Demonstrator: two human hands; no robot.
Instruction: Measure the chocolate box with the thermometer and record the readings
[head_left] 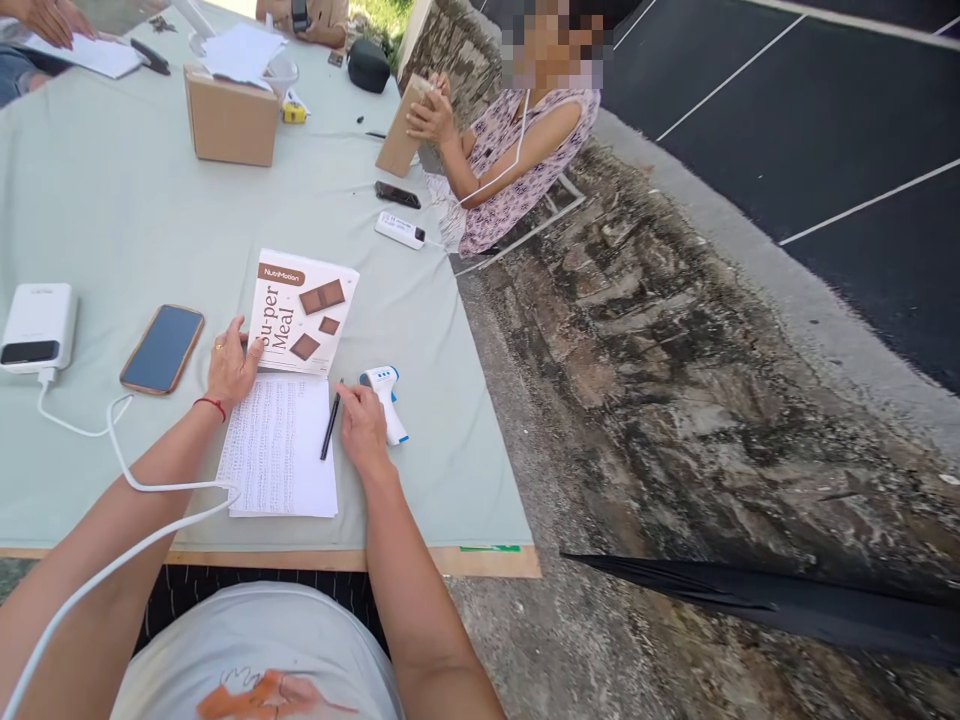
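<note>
A white and brown box [304, 310] printed "Su-per Meal" stands on the table at the back end of a stack of paper. My left hand [234, 368] grips its lower left edge, thumb on the front and the other fingers partly hidden behind. Rows of small dense writing cover part of the top sheet [281, 450]. Beside the paper's right edge, my right hand [365, 425] is closed, with a black pen [330, 428] at its fingertips, slanting down over the sheet. Just right of that hand lies a white and blue infrared thermometer [386, 400].
Left of my hands are a phone [163, 348] and a white power bank [37, 325], whose cable crosses my left forearm. Farther back are a cardboard box [231, 120], a dark phone [397, 195] and a white device [400, 229]. A person [525, 150] sits right, holding a brown box.
</note>
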